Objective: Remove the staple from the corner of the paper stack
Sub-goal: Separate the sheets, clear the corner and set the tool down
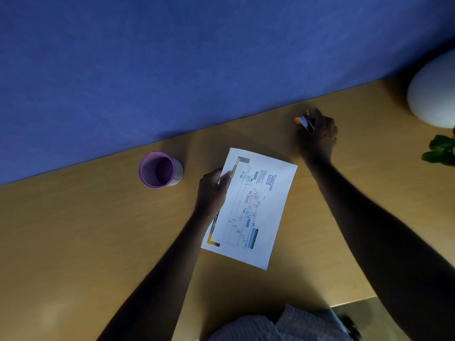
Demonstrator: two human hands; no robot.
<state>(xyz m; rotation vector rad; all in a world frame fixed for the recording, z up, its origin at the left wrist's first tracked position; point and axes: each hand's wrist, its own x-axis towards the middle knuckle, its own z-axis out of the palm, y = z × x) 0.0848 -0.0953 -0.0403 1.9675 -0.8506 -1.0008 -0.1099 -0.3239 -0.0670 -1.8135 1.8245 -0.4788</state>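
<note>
A white paper stack (266, 217) printed with a coloured chart lies slanted in the middle of the wooden desk (73, 230). My left hand (213, 190) rests on its left edge, thumb pressed on the top sheet, holding it flat. Far to the upper right, near the blue partition, my right hand (320, 134) is closed around a small dark staple remover (304, 121) with an orange tip that pokes out to the left. The staple itself is too small to make out.
A purple cup (160, 169) stands left of the paper. A blue partition (172, 57) runs along the desk's far edge. A white rounded object (433, 92) and green leaves (440, 150) sit at the right.
</note>
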